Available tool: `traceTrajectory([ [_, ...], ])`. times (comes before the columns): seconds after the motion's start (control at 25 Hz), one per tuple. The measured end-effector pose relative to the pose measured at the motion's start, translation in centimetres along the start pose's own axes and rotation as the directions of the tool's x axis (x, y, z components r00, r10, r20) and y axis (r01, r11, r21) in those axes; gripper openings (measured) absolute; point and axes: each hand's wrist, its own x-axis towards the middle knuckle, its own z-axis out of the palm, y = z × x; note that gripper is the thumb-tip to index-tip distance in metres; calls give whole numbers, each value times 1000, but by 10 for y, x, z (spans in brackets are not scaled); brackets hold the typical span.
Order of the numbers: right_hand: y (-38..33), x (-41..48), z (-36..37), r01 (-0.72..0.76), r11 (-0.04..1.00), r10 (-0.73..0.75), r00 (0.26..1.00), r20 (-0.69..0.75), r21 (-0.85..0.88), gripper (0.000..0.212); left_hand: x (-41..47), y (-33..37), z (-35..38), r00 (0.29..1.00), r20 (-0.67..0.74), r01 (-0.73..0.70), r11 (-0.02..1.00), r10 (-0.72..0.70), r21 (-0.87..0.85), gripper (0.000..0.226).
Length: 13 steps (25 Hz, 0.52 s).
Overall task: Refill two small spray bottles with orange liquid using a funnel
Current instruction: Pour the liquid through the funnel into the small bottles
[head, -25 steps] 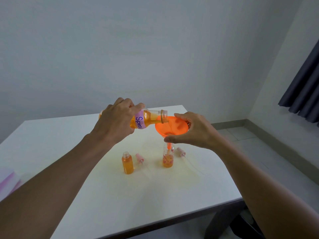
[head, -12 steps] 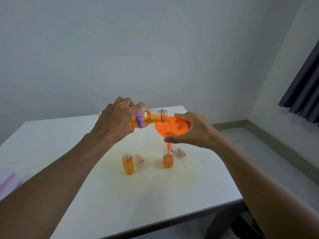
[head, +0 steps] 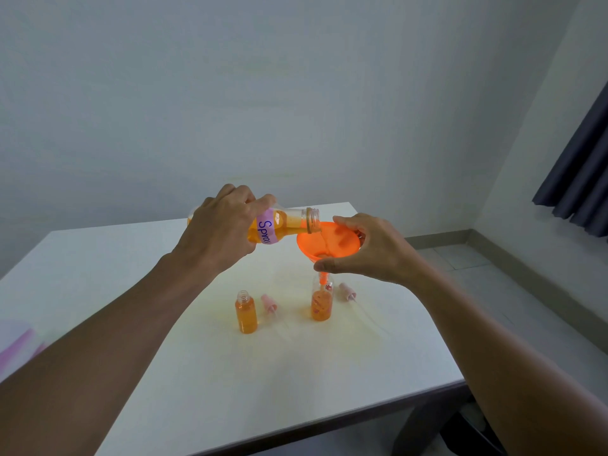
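So my left hand (head: 220,232) is wrapped around the big refill bottle (head: 286,225), the one with the purple label. It's tipped almost flat, with its open mouth right over the rim of the orange funnel (head: 329,240). A thin stream of orange liquid runs down the inside of the funnel.

My right hand (head: 371,248) grips the funnel by its rim, thumb on the near side and fingers curled round the far side, holding it upright. The funnel's spout sits in the neck of the right spray bottle (head: 321,302). That one stands on the white table (head: 230,390) and is a bit over half full, I think; the level is hard to read from here.

The left spray bottle (head: 246,312) stands apart from it, uncapped and filled nearly to the shoulder. Each bottle has a pink spray top lying on the table just to its right: the left spray top (head: 268,302) and the right spray top (head: 347,291). There's a faint yellowish tint on the table around both bottles.

A blurry pink thing (head: 16,347) sits at the table's left edge, and a dark curtain (head: 579,179) hangs at far right.
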Motion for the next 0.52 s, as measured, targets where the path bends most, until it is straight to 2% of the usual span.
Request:
traceTrajectory([
  [0.52, -2, 0, 1, 10, 1000, -10, 1000, 2, 3, 107, 0, -3, 0, 1000, -21, -7, 1000, 7, 3, 73],
])
